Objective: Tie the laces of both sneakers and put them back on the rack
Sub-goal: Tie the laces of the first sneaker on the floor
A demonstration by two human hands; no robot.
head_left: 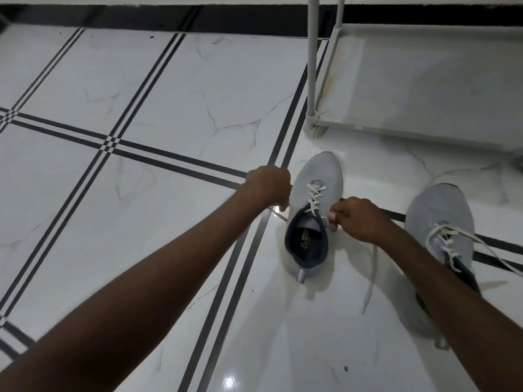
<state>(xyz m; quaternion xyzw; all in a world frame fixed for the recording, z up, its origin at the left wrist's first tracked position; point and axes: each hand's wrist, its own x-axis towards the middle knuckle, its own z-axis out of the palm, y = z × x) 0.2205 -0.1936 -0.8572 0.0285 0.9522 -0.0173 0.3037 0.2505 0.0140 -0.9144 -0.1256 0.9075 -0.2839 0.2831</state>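
Two grey sneakers with white laces stand on the tiled floor, toes pointing away from me. The left sneaker (pixel 315 199) has a dark collar and its laces are untied. My left hand (pixel 268 186) is closed at the sneaker's left side, apparently around a lace end that stays hidden in the fist. My right hand (pixel 356 219) pinches the other lace end (pixel 370 278) at the sneaker's right side; that lace trails down over the floor. The right sneaker (pixel 443 224) sits partly behind my right forearm, its loose lace (pixel 492 247) stretching off to the right.
A pale grey shoe rack (pixel 418 89) with a vertical post (pixel 311 58) stands at the upper right, its bottom shelf bare. White marble-look floor tiles with dark stripes (pixel 113 142) spread to the left. A dark baseboard runs along the top.
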